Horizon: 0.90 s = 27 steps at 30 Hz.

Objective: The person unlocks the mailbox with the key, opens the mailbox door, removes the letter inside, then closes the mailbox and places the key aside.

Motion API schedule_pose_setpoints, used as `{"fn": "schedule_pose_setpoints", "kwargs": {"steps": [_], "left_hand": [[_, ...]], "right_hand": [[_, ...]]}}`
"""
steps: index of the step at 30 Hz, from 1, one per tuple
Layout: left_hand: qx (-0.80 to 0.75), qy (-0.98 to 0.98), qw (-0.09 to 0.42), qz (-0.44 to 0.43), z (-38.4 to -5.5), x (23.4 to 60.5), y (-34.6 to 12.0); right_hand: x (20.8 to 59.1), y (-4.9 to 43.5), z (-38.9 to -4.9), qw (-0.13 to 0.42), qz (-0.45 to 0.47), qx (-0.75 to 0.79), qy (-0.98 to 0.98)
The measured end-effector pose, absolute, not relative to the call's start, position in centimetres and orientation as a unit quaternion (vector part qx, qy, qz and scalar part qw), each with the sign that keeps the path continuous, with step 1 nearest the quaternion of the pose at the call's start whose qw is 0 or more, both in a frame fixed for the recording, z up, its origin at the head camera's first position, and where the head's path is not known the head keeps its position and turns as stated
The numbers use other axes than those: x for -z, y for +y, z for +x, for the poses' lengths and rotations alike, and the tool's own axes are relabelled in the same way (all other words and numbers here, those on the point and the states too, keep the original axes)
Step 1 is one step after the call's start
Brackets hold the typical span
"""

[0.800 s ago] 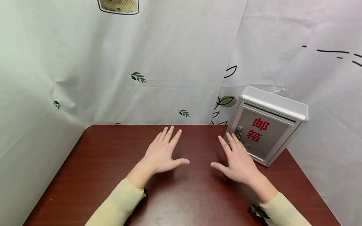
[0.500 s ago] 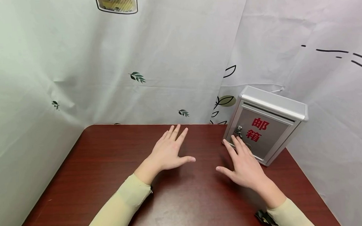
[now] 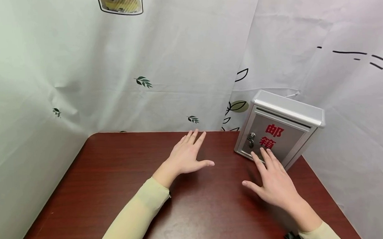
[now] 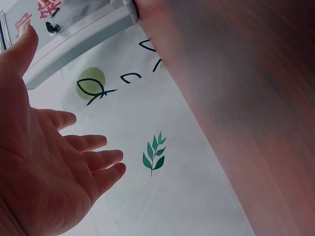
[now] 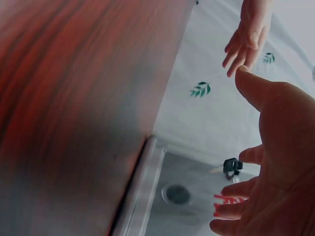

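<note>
A silver metal mailbox [image 3: 278, 130] with red characters on its door stands at the back right of the table. A small lock with a key [image 3: 251, 139] sits on the left side of that door. My right hand [image 3: 275, 180] hovers in front of the mailbox, fingers spread, overlapping its lower edge in the head view; nothing is held. My left hand [image 3: 188, 157] is over the middle of the table, fingers straight and thumb stretched out to the right. Its palm [image 4: 44, 167] shows bare in the left wrist view. The right palm [image 5: 290, 157] is bare too.
The dark red wooden table [image 3: 101, 194] has its far edge against a white curtain [image 3: 176, 63] printed with leaves. Curtain also hangs along both sides, close by the mailbox on the right. A round dark spot [image 5: 176, 194] shows low on the mailbox door.
Both hands have drifted to the right, the right one also toward me, baring the lock and key. The left has moved slightly farther from me. The mailbox has stayed in place.
</note>
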<state>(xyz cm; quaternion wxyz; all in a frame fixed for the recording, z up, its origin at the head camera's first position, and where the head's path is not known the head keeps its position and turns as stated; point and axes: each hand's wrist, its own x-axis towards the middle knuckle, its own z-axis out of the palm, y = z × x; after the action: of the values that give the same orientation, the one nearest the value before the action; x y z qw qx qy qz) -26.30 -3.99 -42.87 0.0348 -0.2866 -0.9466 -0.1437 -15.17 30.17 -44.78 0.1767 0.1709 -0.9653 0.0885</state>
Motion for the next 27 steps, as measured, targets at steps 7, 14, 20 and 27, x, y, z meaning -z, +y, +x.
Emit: {"fn": "schedule_pose_setpoints", "kwargs": {"steps": [7, 14, 20, 27], "left_hand": [[0.145, -0.941, 0.045, -0.301, -27.2, 42.8, -2.4], [0.154, -0.935, 0.054, -0.316, -28.0, 42.6, -0.9], [0.158, -0.929, 0.056, -0.331, -28.3, 42.5, 0.3], [0.167, -0.925, 0.062, -0.337, -28.9, 42.8, 1.6]], "right_hand": [[44.1, 32.0, -14.2, 0.196, 0.147, -0.094, -0.965], [43.9, 33.1, -13.1, 0.205, 0.121, -0.107, -0.965], [43.9, 34.0, -12.4, 0.23, 0.111, -0.119, -0.96], [44.0, 35.2, -12.3, 0.267, 0.101, -0.131, -0.949]]}}
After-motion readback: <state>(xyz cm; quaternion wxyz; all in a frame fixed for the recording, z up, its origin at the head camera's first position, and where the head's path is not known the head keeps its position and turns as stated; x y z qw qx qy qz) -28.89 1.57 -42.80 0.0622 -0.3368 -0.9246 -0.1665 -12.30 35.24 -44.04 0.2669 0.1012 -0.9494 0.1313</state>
